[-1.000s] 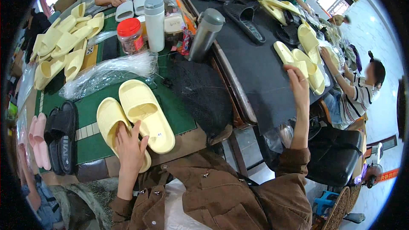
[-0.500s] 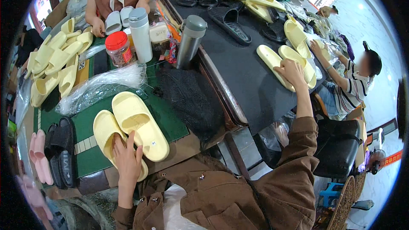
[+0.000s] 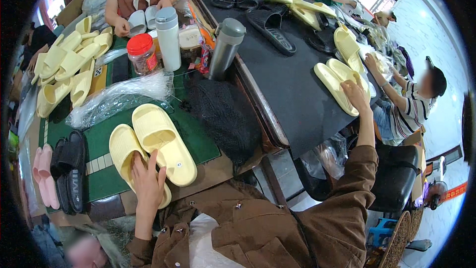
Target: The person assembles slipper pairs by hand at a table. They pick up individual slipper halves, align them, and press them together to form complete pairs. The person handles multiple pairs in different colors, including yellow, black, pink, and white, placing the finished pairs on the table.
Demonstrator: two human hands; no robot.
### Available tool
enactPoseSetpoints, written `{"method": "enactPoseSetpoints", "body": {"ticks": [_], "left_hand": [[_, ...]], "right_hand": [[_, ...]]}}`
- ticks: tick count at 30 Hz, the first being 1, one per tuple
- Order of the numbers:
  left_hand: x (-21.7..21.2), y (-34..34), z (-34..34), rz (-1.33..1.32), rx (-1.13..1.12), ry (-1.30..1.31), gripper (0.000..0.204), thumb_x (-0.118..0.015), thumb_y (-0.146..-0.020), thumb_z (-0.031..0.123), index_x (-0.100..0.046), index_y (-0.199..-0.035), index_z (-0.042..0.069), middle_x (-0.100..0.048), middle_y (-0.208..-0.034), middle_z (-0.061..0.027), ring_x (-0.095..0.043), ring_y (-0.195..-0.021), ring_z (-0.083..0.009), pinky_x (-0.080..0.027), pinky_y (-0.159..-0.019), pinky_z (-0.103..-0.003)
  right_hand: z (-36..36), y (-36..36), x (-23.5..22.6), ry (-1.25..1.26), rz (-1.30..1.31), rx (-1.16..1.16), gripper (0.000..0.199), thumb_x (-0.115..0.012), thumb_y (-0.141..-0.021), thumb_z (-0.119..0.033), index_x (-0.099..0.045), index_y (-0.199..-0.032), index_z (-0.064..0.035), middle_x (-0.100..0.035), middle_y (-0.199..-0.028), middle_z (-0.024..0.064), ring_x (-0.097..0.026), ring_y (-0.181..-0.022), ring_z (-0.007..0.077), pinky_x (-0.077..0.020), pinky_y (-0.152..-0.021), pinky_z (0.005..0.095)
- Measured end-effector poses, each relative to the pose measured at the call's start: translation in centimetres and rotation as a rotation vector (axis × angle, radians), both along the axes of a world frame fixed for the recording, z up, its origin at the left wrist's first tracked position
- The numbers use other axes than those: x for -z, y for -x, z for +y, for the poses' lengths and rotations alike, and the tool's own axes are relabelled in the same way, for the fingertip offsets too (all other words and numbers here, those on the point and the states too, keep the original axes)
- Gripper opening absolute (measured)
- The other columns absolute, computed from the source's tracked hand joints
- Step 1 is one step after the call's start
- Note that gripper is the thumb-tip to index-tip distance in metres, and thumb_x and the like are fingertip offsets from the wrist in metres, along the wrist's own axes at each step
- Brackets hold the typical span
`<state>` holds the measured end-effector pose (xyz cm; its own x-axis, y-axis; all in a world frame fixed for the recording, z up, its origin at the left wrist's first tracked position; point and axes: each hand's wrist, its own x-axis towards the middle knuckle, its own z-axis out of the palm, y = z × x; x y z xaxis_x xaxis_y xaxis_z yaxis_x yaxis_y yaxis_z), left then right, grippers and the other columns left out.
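Here, the biggest thing before me is the black mat-covered table [image 3: 287, 84] to my right, and beside it on my left the green mat [image 3: 101, 141] on the lower bench. On the black surface lies a pair of pale yellow slippers [image 3: 336, 85], side by side near its right edge; my right hand [image 3: 355, 94] reaches out at arm's length and lies flat over them, fingers stretched and only lightly spread, touching the slippers rather than gripping them. On the green mat sits a second pair of yellow slippers [image 3: 153, 146], the right one lying partly over the left; my left hand [image 3: 148, 184] rests on their heel end, fingers open and fanned upward, pressing on the slipper without closing round it. A black mesh bag [image 3: 220, 116] slumps between the two surfaces, and crumpled clear plastic wrap [image 3: 119, 97] lies just beyond the near pair. A black pair of slippers [image 3: 69, 168] and a pink pair [image 3: 42, 176] lie at the mat's left edge. Farther off stand a grey flask [image 3: 225, 47], a white flask [image 3: 168, 37] and a red-lidded jar [image 3: 142, 53], with a heap of more yellow slippers [image 3: 67, 69] at the far left
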<state>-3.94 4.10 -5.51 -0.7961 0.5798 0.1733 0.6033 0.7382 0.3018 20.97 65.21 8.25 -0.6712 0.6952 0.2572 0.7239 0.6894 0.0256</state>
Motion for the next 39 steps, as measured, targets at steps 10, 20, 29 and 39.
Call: {"method": "enactPoseSetpoints", "body": {"ticks": [10,20,29,39], "left_hand": [[-0.1,0.1,-0.1,0.028,0.002,0.001,0.053,-0.062,-0.091,0.026,-0.046,-0.140,0.013,-0.029,-0.142,-0.0323,-0.032,-0.131,-0.0502,-0.029,-0.107,-0.054],[-0.2,0.0,0.2,0.000,-0.004,-0.022,0.053,-0.062,-0.091,0.026,-0.046,-0.140,0.013,-0.030,-0.141,-0.0308,-0.033,-0.129,-0.0499,-0.029,-0.107,-0.055],[0.1,0.0,0.1,0.059,0.005,-0.017,0.053,-0.063,-0.090,0.025,-0.047,-0.139,0.013,-0.031,-0.140,-0.0309,-0.034,-0.128,-0.0506,-0.030,-0.106,-0.055],[-0.1,0.0,0.1,0.014,0.012,-0.043,0.052,-0.063,-0.090,0.025,-0.048,-0.139,0.012,-0.030,-0.143,-0.0319,-0.034,-0.128,-0.0510,-0.030,-0.105,-0.055]], "right_hand": [[0.9,3.7,-3.5,0.104,-0.520,0.241,0.085,-0.026,-0.094,-0.071,-0.071,-0.104,0.0004,-0.065,-0.113,0.0260,-0.062,-0.108,0.0410,-0.0459,-0.094,0.0509],[-0.7,5.2,-3.7,0.619,-0.029,0.220,0.093,-0.035,-0.085,-0.081,-0.071,-0.094,0.0051,-0.067,-0.076,0.0193,-0.064,-0.076,0.0263,-0.0488,-0.071,0.0378],[-6.7,5.2,-4.8,0.798,-0.103,-0.147,0.054,-0.062,-0.088,-0.051,-0.068,-0.106,-0.0004,-0.065,-0.081,0.0017,-0.056,-0.068,0.0088,-0.0438,-0.060,0.0247],[-9.4,5.8,-0.7,1.288,0.546,-0.151,0.029,-0.061,-0.094,-0.017,-0.059,-0.114,0.0042,-0.063,-0.076,-0.0022,-0.035,-0.044,-0.0021,-0.0227,-0.038,0.0178]]}}
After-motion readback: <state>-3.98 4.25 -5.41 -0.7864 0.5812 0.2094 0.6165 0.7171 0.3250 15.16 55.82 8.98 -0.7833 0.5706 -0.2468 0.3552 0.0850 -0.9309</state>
